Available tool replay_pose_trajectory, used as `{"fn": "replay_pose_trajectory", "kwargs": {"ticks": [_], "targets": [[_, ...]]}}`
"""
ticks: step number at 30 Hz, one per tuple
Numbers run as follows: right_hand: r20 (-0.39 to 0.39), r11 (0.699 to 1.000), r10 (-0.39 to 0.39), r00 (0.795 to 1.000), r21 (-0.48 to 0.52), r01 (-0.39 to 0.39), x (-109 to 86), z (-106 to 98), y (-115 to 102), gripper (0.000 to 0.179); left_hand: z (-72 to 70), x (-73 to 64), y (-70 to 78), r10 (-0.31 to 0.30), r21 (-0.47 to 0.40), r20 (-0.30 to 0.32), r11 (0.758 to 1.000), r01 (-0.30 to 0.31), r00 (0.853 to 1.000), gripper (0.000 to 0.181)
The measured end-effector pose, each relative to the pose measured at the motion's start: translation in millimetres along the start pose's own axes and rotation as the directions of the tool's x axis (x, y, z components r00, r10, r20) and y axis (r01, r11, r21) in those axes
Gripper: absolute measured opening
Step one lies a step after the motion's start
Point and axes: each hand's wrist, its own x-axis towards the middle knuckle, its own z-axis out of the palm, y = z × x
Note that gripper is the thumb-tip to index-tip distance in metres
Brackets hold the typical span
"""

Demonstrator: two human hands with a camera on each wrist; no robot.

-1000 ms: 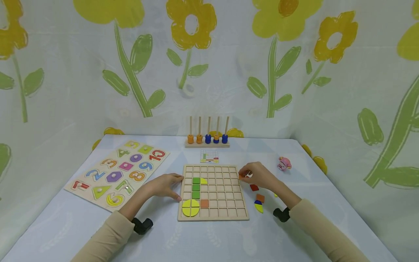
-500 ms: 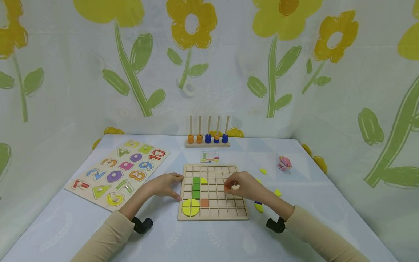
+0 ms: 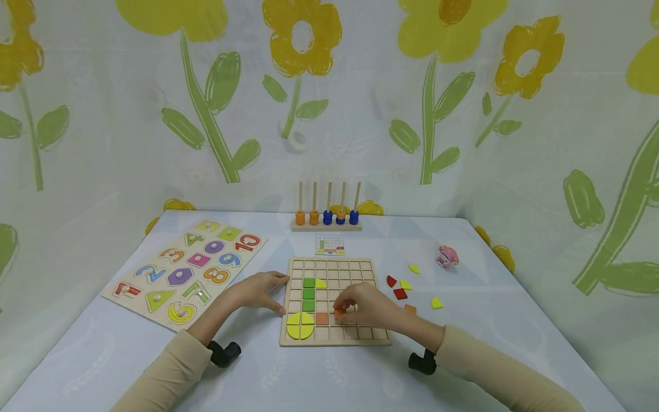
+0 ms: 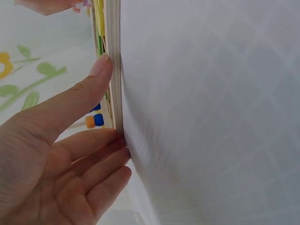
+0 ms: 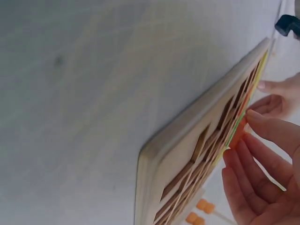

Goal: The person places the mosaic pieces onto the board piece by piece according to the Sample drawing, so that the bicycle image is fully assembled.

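In the head view, my right hand [image 3: 364, 307] pinches an orange square tile [image 3: 338, 313] between thumb and fingers, low over the wooden grid board [image 3: 336, 344]. The right wrist view shows this tile [image 5: 238, 132] at the board's face. Just left of it, a matching orange square [image 3: 321, 319] lies in a cell. Several green squares [image 3: 308, 294] form a column, with a yellow quarter circle [image 3: 321, 284] beside the top one. Yellow quarters [image 3: 293, 327] make a full circle at lower left. My left hand [image 3: 259, 290] touches the board's left edge with extended thumb and fingers.
Loose red tiles [image 3: 400, 294], yellow quarters [image 3: 437, 302] and an orange piece [image 3: 409, 309] lie right of the board. A pattern card [image 3: 329, 245] and a peg stand [image 3: 326, 227] are behind it. A number puzzle [image 3: 149, 303] lies left, a pink toy [image 3: 447, 256] right.
My right hand has carried the orange tile leftward and nearer, from the board's right edge to beside the placed orange square. My left hand has stayed put.
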Motion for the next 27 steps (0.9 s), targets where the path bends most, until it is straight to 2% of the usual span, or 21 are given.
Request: {"fn": "replay_pose_trajectory", "kwargs": {"ticks": [8,21,27], "targets": [[0.040,1.000,0.021,0.999,0.012,-0.022,5.8,7.4,-4.0,0.014,-0.3,-0.8,1.8,-0.013,0.001,0.001,1.000,0.013,1.000,0.083],[0.028,0.999,0.039,0.999,0.032,-0.040,4.1,10.1,-2.5,0.016,0.3,1.3,0.3,-0.021,-0.007,0.000,1.000,0.021,1.000,0.083],[0.015,0.999,0.037,0.999,0.033,-0.038,-3.4,6.3,-3.3,0.015,1.3,2.0,-0.9,-0.016,-0.010,0.002,1.000,0.016,1.000,0.083]]}}
